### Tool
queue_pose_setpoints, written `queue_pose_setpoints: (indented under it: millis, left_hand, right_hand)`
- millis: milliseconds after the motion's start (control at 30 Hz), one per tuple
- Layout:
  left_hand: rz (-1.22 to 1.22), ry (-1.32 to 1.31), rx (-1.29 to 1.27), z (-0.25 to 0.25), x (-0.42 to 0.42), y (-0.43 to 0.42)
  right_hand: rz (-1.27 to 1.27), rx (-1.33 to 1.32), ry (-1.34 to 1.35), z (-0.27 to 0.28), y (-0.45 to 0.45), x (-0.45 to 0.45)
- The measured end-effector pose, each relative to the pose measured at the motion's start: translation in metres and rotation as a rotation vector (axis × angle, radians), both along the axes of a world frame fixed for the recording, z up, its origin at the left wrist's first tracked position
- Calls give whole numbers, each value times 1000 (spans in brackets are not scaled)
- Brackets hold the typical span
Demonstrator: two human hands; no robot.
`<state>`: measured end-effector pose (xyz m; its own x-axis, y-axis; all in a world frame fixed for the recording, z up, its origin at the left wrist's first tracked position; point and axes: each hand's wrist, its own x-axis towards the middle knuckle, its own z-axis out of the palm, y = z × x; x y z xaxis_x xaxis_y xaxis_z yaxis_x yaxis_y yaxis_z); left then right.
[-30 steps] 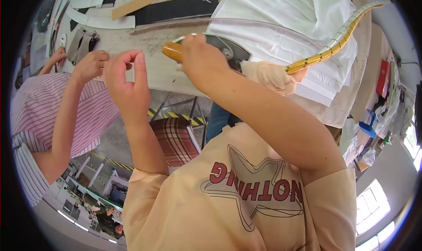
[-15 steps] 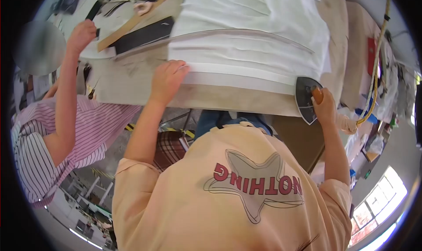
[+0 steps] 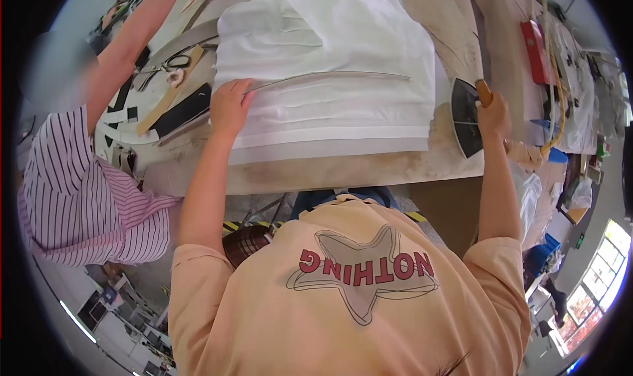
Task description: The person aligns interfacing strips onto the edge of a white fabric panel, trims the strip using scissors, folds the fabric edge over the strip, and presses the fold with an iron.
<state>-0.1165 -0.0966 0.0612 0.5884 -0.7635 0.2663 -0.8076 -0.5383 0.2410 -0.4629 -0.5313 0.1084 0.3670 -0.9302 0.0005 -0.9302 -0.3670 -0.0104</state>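
Note:
A white fabric piece lies spread on the covered table, with a straight folded strip along its near edge. Across it runs a long, thin, slightly bowed ruler. My left hand is at the fabric's left edge, its fingers closed over the ruler. To the right of the fabric, my right hand is wrapped round the wooden handle of an iron. The iron's dark, pointed plate is apart from the cloth, over the table cover.
At left lie scissors, a tan strip and a black piece. A co-worker in a striped shirt reaches over the table's left side. A yellow hose hangs at right near a red box.
My left hand has gone from the fabric's near edge up to the ruler. My right hand has brought the iron off the fabric's right corner. The co-worker's arm reaches farther across; my view has shifted.

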Motion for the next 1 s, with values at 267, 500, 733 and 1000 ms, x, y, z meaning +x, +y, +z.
queue_pose_setpoints:
  millis: [267,500,733,1000]
  left_hand:
    - [253,33,-57,50,15,33]
    - [545,-84,-68,89,40,107]
    - [650,-205,10,76,70,120]
    - [7,1556,-368,78,-108,-3]
  right_hand:
    - [317,-80,-282,22,-3,-24]
    - [773,-114,-310,-22,47,-22]
    - [285,240,-234,-64,67,11]
    - [3,1543,-1822,66,142,72]
